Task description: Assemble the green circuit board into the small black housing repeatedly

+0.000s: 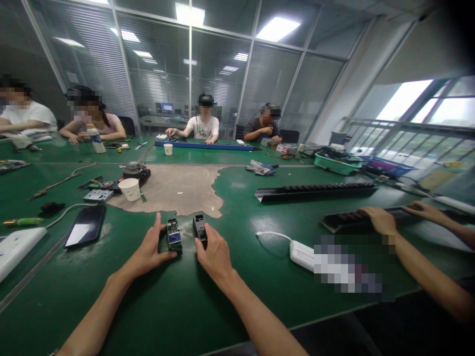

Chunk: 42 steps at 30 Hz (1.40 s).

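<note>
Just above the green table, my left hand [150, 249] holds a small circuit board [174, 235] with a blue component on it. The thumb lies along its near end, the index finger points up at its left, and the other fingertips are partly hidden. To its right, my right hand [217, 252] grips a dark grey plastic housing [199, 226] with openings at its far end. A narrow gap separates the housing from the board.
A phone [86, 226] and a white power strip [22, 252] lie left; a paper cup [129, 189] stands beyond on the brown patch [178, 188]. A white adapter [302, 254] with a cable is right. A co-worker's hands [380, 220] touch a black strip [345, 220]. Others sit opposite.
</note>
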Each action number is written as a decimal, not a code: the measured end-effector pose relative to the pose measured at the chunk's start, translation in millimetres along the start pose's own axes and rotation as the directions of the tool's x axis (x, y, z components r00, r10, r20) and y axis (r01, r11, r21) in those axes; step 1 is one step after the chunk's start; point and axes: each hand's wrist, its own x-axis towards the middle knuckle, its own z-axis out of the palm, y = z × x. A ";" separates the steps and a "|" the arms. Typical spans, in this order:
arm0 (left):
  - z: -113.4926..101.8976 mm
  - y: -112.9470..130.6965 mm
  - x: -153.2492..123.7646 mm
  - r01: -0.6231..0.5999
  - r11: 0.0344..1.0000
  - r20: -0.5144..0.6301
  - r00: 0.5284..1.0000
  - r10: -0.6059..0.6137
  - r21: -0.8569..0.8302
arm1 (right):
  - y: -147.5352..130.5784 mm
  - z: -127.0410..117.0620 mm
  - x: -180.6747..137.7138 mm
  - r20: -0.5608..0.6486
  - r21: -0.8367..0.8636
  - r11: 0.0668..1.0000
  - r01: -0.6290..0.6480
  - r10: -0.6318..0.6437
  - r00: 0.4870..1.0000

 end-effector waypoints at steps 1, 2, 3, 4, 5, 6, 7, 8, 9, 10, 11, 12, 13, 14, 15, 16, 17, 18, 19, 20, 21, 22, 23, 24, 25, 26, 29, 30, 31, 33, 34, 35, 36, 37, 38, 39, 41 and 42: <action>0.2 -0.5 0.1 0.001 1.000 -0.002 1.000 -0.001 -0.004 | 1.4 1.0 -0.9 -0.004 -0.001 1.000 0.000 0.000 1.000; 0.3 -0.9 0.1 0.004 1.000 -0.003 1.000 -0.004 -0.007 | 2.9 1.7 -1.6 -0.010 0.000 1.000 0.002 -0.002 1.000; 0.6 -1.1 0.3 0.010 1.000 -0.002 1.000 -0.010 -0.010 | 4.5 2.1 -2.0 -0.021 0.002 1.000 0.003 -0.003 1.000; 0.8 -1.2 0.5 0.017 1.000 0.000 1.000 -0.017 -0.012 | 6.2 2.3 -2.2 -0.033 0.007 1.000 0.002 -0.002 0.999; 0.9 -1.2 0.7 0.023 1.000 0.005 1.000 -0.023 -0.013 | 7.8 2.3 -2.3 -0.045 0.015 1.000 0.000 0.000 0.999; 1.1 -1.1 0.9 0.029 1.000 0.007 1.000 -0.029 -0.013 | 9.3 2.3 -2.1 -0.055 0.026 1.000 -0.001 0.003 0.998; 1.3 -0.9 1.2 0.033 0.999 0.008 0.999 -0.033 -0.011 | 10.4 2.4 -1.9 -0.063 0.037 0.999 -0.002 0.004 0.998; 1.5 -0.8 1.5 0.035 0.999 0.007 0.999 -0.034 -0.008 | 11.3 2.5 -1.6 -0.070 0.047 0.999 -0.001 0.005 0.998; 1.7 -0.8 1.7 0.035 0.999 0.005 0.999 -0.035 -0.005 | 11.7 2.8 -1.4 -0.074 0.057 0.998 0.002 0.002 0.997; 1.8 -0.9 2.0 0.035 0.999 0.003 0.999 -0.035 -0.002 | 11.8 3.2 -1.3 -0.075 0.067 0.998 0.008 -0.003 0.997; 1.9 -1.0 2.1 0.034 0.999 0.002 0.999 -0.034 0.002 | 11.5 3.6 -1.3 -0.075 0.076 0.997 0.016 -0.010 0.997; 2.0 -1.3 2.2 0.034 0.999 0.004 0.999 -0.034 0.005 | 11.0 4.1 -1.4 -0.073 0.085 0.996 0.024 -0.018 0.997; 1.9 -1.6 2.3 0.033 0.999 0.007 0.999 -0.033 0.007 | 10.5 4.4 -1.6 -0.070 0.096 0.995 0.032 -0.025 0.997; 1.8 -1.9 2.2 0.033 0.999 0.011 0.999 -0.033 0.009 | 10.0 4.7 -1.7 -0.065 0.107 0.994 0.038 -0.031 0.997; 1.7 -2.1 2.1 0.033 0.999 0.015 0.999 -0.033 0.009 | 9.7 4.7 -1.7 -0.060 0.116 0.992 0.041 -0.034 0.998; 1.5 -2.2 2.0 0.034 0.999 0.016 0.999 -0.034 0.010 | 9.5 4.4 -1.5 -0.056 0.125 0.991 0.039 -0.032 0.998; 1.2 -2.2 1.8 0.035 0.999 0.016 0.999 -0.035 0.009 | 9.4 3.7 -0.9 -0.053 0.134 0.990 0.032 -0.025 0.998; 0.9 -2.0 1.5 0.037 0.999 0.015 0.999 -0.037 0.008 | 9.3 2.6 0.0 -0.053 0.143 0.989 0.020 -0.012 0.999; 0.6 -1.7 1.3 0.041 0.999 0.014 0.999 -0.041 0.005 | 8.8 0.9 1.3 -0.056 0.154 0.988 0.003 0.006 0.998; 0.4 -1.4 1.0 0.045 0.999 0.015 0.999 -0.045 0.003 | 7.8 -1.3 2.9 -0.057 0.169 0.985 -0.017 0.027 0.998; 0.3 -1.2 0.8 0.048 0.999 0.016 0.999 -0.048 0.001 | 5.9 -3.9 4.8 -0.058 0.189 0.981 -0.038 0.049 0.997; 0.3 -1.1 0.6 0.050 0.999 0.017 0.999 -0.050 -0.001 | 3.1 -6.7 6.9 -0.056 0.211 0.976 -0.055 0.069 0.996; 0.5 -1.3 0.4 0.050 0.999 0.017 0.999 -0.050 -0.003 | -0.9 -9.5 9.1 -0.056 0.234 0.970 -0.066 0.082 0.995; 0.8 -1.9 0.3 0.046 0.999 0.014 0.999 -0.046 -0.003 | -6.0 -11.8 11.3 -0.056 0.255 0.964 -0.069 0.086 0.995; 1.3 -2.7 0.3 0.037 0.999 0.008 0.999 -0.037 -0.004 | -12.1 -13.6 13.5 -0.056 0.275 0.960 -0.061 0.080 0.995; 1.9 -3.7 0.3 0.027 1.000 0.000 1.000 -0.027 -0.004 | -18.9 -14.6 15.6 -0.057 0.292 0.955 -0.047 0.067 0.996; 3.9 -7.1 0.3 -0.001 1.000 -0.022 1.000 0.001 0.004 | -40.1 -12.2 21.0 -0.045 0.315 0.949 -0.001 0.016 0.999; 4.4 -8.0 0.1 -0.009 1.000 -0.028 1.000 0.009 0.008 | -46.3 -10.1 22.5 -0.033 0.313 0.950 0.009 0.002 0.999; 4.8 -8.8 -0.1 -0.016 1.000 -0.033 0.999 0.016 0.012 | -51.8 -7.7 23.8 -0.020 0.303 0.953 0.016 -0.011 1.000; 5.4 -10.0 -0.6 -0.021 0.999 -0.043 0.999 0.022 0.025 | -60.2 -2.6 25.5 0.007 0.266 0.963 0.027 -0.030 1.000; 5.5 -10.5 -0.9 -0.017 0.999 -0.048 0.999 0.019 0.033 | -63.3 -0.3 26.0 0.019 0.244 0.969 0.032 -0.038 0.999; 5.5 -11.0 -1.2 -0.011 0.999 -0.052 0.999 0.013 0.043 | -65.7 1.7 26.1 0.028 0.221 0.975 0.037 -0.045 0.999; 5.5 -11.6 -1.5 -0.005 0.999 -0.056 0.998 0.008 0.051 | -67.6 3.5 26.0 0.033 0.200 0.979 0.043 -0.050 0.998; 5.4 -12.1 -1.8 -0.003 0.998 -0.059 0.998 0.007 0.057 | -69.2 4.9 25.8 0.037 0.181 0.982 0.047 -0.055 0.998; 5.1 -12.6 -2.0 -0.006 0.998 -0.059 0.998 0.010 0.061 | -70.5 6.2 25.4 0.040 0.165 0.985 0.052 -0.059 0.997; 4.9 -12.9 -2.2 -0.012 0.998 -0.059 0.998 0.016 0.064 | -71.8 7.3 25.1 0.044 0.152 0.987 0.057 -0.064 0.997; 4.3 -13.3 -2.4 -0.023 0.997 -0.059 0.998 0.027 0.069 | -74.1 9.2 24.6 0.048 0.123 0.990 0.066 -0.072 0.996; 4.0 -13.3 -2.4 -0.026 0.997 -0.061 0.998 0.030 0.071 | -75.2 10.2 24.5 0.051 0.109 0.991 0.071 -0.077 0.996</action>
